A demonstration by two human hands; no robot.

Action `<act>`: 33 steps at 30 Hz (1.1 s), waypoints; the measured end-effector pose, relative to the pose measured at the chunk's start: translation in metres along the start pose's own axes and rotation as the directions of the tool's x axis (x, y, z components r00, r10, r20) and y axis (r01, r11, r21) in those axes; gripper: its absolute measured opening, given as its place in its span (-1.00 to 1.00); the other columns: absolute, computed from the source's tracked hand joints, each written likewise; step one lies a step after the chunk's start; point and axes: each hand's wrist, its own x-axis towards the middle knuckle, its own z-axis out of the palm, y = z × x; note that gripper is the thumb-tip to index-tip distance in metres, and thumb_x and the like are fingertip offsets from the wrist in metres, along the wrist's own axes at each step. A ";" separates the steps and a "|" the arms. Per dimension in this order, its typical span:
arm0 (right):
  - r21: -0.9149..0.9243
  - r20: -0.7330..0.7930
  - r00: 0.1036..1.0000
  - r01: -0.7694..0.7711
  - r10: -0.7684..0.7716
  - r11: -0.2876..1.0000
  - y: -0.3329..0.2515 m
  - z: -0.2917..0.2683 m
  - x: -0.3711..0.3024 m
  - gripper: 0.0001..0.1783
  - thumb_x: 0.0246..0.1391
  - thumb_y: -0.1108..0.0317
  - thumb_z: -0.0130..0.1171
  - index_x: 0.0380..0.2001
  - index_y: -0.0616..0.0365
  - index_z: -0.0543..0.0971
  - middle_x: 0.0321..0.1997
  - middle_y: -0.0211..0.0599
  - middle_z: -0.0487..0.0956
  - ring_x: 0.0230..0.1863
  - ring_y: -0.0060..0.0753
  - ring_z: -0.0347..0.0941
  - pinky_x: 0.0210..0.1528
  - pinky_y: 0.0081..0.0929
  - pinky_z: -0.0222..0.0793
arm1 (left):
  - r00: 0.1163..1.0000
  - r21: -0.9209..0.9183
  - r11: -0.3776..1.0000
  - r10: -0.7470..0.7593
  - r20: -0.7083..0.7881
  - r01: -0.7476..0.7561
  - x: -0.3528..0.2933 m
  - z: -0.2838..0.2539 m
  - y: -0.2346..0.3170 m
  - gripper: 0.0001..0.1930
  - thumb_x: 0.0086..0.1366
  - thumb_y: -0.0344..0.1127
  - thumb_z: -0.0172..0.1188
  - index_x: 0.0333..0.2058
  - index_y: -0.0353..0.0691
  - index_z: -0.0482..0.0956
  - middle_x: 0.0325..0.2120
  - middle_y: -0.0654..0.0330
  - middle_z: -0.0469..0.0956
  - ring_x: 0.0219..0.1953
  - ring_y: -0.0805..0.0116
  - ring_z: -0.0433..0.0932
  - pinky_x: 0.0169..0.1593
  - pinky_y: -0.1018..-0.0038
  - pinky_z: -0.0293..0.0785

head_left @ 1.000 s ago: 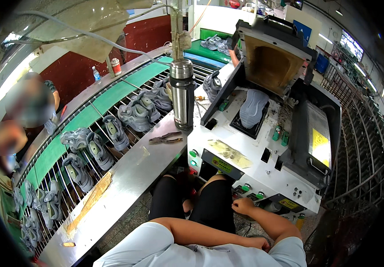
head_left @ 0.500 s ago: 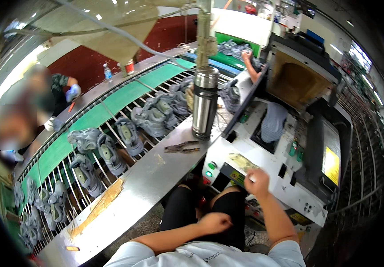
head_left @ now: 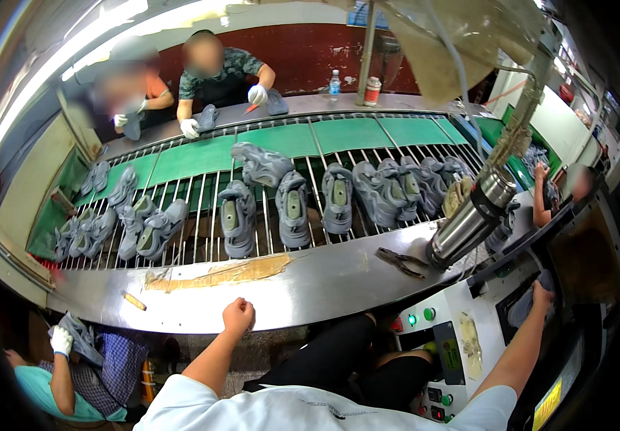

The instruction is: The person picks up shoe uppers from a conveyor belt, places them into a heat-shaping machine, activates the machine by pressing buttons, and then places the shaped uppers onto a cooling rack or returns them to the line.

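Observation:
My left hand [head_left: 239, 316] is closed in a loose fist just off the near edge of the metal table [head_left: 310, 287], with nothing visible in it. On the right, my right hand [head_left: 541, 294] is at the grey shoe [head_left: 521, 306] in the white machine [head_left: 479, 289]. Its fingers are curled at the shoe's upper end and partly hidden. Several grey shoes [head_left: 294, 208] stand on the barred conveyor [head_left: 205, 219] beyond the table. Pliers [head_left: 402, 263] lie on the table beside a steel thermos [head_left: 471, 217].
Green and red buttons [head_left: 429, 314] sit on the machine's front. Brown tape [head_left: 216, 274] covers part of the table. Across the conveyor, two gloved people [head_left: 223, 79] handle shoes. Another person [head_left: 72, 366] holds a grey piece at lower left; one more [head_left: 550, 194] is at right.
The view has swung left. My left hand has moved from above my lap toward the table edge. My right hand has gone from the machine's front panel to the shoe in it.

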 end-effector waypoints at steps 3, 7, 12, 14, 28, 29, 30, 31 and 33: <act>0.080 -0.003 1.000 -0.017 0.017 0.997 -0.010 -0.018 -0.060 0.14 -0.25 -0.20 0.30 0.30 0.23 0.08 0.31 0.18 0.21 0.30 0.12 0.15 0.33 -0.10 0.03 | 0.981 0.251 0.952 0.190 -0.025 -0.178 -0.005 -0.003 0.018 -0.82 0.01 -0.26 0.19 -0.63 -0.22 0.51 -0.71 0.08 0.49 -0.59 0.06 0.50 -0.45 0.24 0.43; 0.397 -0.281 0.958 0.175 -0.062 0.901 0.043 -0.016 -0.068 0.06 -0.16 -0.15 0.30 0.27 0.27 0.11 0.26 0.16 0.28 0.24 0.12 0.25 0.26 -0.10 0.13 | 0.971 0.191 0.956 0.235 -0.043 -0.223 0.000 0.005 0.011 -0.81 0.00 -0.26 0.20 -0.66 -0.21 0.50 -0.72 0.07 0.48 -0.61 0.06 0.49 -0.48 0.23 0.42; 0.598 -0.468 0.882 0.364 -0.058 0.714 0.112 -0.017 -0.150 -0.08 -0.06 0.10 0.30 0.25 0.32 0.12 0.19 0.09 0.36 0.13 0.11 0.36 0.10 -0.17 0.32 | 0.996 0.211 0.973 0.093 0.017 -0.094 -0.001 0.005 0.021 -0.82 0.02 -0.24 0.16 -0.62 -0.19 0.54 -0.68 0.06 0.52 -0.58 0.07 0.52 -0.45 0.21 0.43; 0.776 -0.420 0.907 0.345 0.025 0.528 0.129 -0.010 -0.169 -0.18 -0.04 0.27 0.24 0.24 0.32 0.14 0.17 0.01 0.38 0.11 -0.02 0.37 0.07 -0.22 0.33 | 0.984 0.060 0.998 -0.013 0.177 0.002 -0.003 0.013 0.027 -0.79 0.06 -0.19 0.16 -0.53 -0.23 0.57 -0.60 -0.02 0.56 -0.49 0.08 0.56 -0.37 0.27 0.47; 0.667 0.302 0.095 -0.732 -0.949 0.139 0.016 0.028 -0.535 -0.31 -0.19 0.28 -0.07 0.11 0.31 0.33 0.14 -0.07 0.41 0.20 -0.05 0.31 0.29 -0.13 0.15 | 0.646 -0.776 0.501 0.455 0.613 0.383 -0.093 -0.090 0.196 -0.26 0.07 -0.27 0.40 0.18 -0.30 0.24 0.06 0.09 0.41 0.10 0.27 0.39 0.18 0.31 0.30; 0.525 0.279 -0.192 -0.790 -0.941 0.317 0.002 0.031 -0.558 -0.34 -0.14 0.32 -0.07 0.13 0.29 0.31 0.14 -0.08 0.42 0.18 -0.10 0.33 0.28 -0.18 0.17 | 0.682 -0.765 0.425 0.365 0.634 0.484 -0.088 -0.106 0.180 -0.24 0.04 -0.32 0.43 0.18 -0.30 0.23 0.04 0.10 0.42 0.07 0.27 0.41 0.17 0.31 0.32; 0.527 0.349 -0.322 -0.709 -0.880 0.468 -0.018 0.013 -0.589 -0.38 -0.05 0.33 -0.07 0.16 0.27 0.27 0.13 -0.12 0.42 0.18 -0.18 0.33 0.27 -0.24 0.17 | 0.769 -0.787 0.402 0.254 0.586 0.467 -0.085 -0.123 0.165 -0.26 0.04 -0.32 0.43 0.16 -0.31 0.25 0.02 0.10 0.44 0.05 0.28 0.43 0.15 0.32 0.34; 0.699 0.335 -0.392 -0.506 -0.857 0.505 -0.035 -0.004 -0.612 -0.39 0.01 0.35 -0.06 0.18 0.28 0.23 0.14 -0.14 0.40 0.19 -0.22 0.31 0.26 -0.32 0.17 | 0.836 -0.810 0.380 0.146 0.530 0.447 -0.080 -0.140 0.152 -0.27 0.03 -0.33 0.43 0.15 -0.31 0.26 0.00 0.11 0.46 0.03 0.28 0.45 0.14 0.32 0.36; 0.794 0.233 -0.715 -0.252 -0.659 0.554 -0.056 -0.005 -0.643 -0.32 0.03 0.54 -0.02 0.27 0.20 0.14 0.17 -0.14 0.36 0.21 -0.30 0.27 0.25 -0.39 0.16 | 0.959 -0.876 0.401 -0.026 0.282 0.268 -0.073 -0.160 0.106 -0.25 0.01 -0.38 0.42 0.16 -0.31 0.23 0.01 0.09 0.45 0.02 0.29 0.45 0.13 0.30 0.36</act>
